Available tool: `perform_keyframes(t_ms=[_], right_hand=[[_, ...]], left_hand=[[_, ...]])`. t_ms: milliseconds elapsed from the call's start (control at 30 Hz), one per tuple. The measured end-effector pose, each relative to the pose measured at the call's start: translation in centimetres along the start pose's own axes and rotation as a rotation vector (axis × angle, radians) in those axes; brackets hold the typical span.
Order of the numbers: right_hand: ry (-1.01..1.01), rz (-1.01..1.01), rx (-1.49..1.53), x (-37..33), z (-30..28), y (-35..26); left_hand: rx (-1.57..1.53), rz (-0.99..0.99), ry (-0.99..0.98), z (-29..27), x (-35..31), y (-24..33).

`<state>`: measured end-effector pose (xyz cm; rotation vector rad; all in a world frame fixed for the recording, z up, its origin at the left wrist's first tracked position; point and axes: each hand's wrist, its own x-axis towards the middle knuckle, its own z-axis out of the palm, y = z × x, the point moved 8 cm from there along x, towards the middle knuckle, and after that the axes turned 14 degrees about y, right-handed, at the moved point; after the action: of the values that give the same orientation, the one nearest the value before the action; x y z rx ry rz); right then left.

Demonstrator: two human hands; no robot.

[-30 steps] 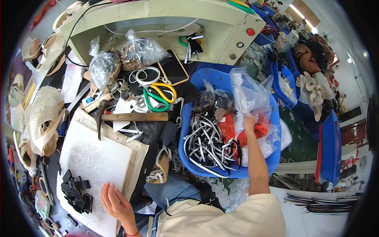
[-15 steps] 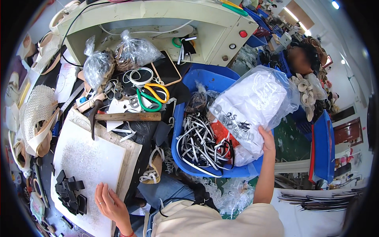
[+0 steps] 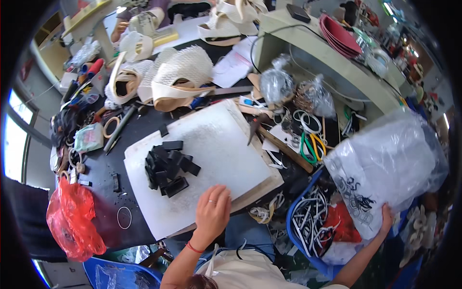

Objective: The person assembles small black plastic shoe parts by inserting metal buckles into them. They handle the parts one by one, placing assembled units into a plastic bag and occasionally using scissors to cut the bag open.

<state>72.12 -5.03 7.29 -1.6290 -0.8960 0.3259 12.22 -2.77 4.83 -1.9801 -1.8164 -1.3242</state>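
Observation:
My right hand (image 3: pixel 386 219) grips the near edge of a large clear plastic bag (image 3: pixel 385 164) with white contents. Small ring and buckle shapes show at the bag's lower left part. The bag rests tilted over a blue bin (image 3: pixel 292 222) that holds black and white straps (image 3: pixel 308 226). At the near edge of a white board (image 3: pixel 226 144), my left hand (image 3: pixel 213 210) hovers or rests with fingers extended, apparently holding nothing. Whether it touches the board I cannot tell. A pile of short black strap pieces (image 3: pixel 169 166) lies on the board, left of that hand.
Beyond the board lie a hammer (image 3: pixel 284 144), green and yellow-handled scissors (image 3: pixel 313 147) and two tied plastic bags (image 3: pixel 276 85). Cream woven shoe uppers (image 3: pixel 180 72) stand farther back. A red plastic bag (image 3: pixel 74 216) hangs at the table's left edge. Another person's hand (image 3: pixel 120 30) shows far left.
The view has swung left, showing more of the table. My right hand keeps hold of the plastic bag, which stands more upright over the bin. My left hand's fingers have drawn closer together.

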Motion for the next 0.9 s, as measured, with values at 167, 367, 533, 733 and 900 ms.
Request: perform_keyframes(t_ms=[167,367,533,733,900], right_hand=[[-0.184,0.020,0.233,-1.8,20.7,-14.4],[-0.335,-0.968,0.037,-6.2,39.7,-25.9],[-0.754,-1.222,-0.459,-10.1,50.5,-18.1],[-0.649,-1.065,-0.031,-13.1,46.3,-19.7],[-0.634,-0.771,0.183,-15.3,42.0,-23.7]], left_hand=[[-0.183,-0.104,-0.062,-1.2,0.4,-0.6],[-0.154,-0.086,0.057,-5.8,4.7,-2.6],[-0.144,-0.075,0.109,-8.4,7.5,-4.5],[-0.062,0.093,0.044,-7.3,13.4,-2.8],[-0.002,0.206,-0.139,-0.8,13.2,-1.4]])
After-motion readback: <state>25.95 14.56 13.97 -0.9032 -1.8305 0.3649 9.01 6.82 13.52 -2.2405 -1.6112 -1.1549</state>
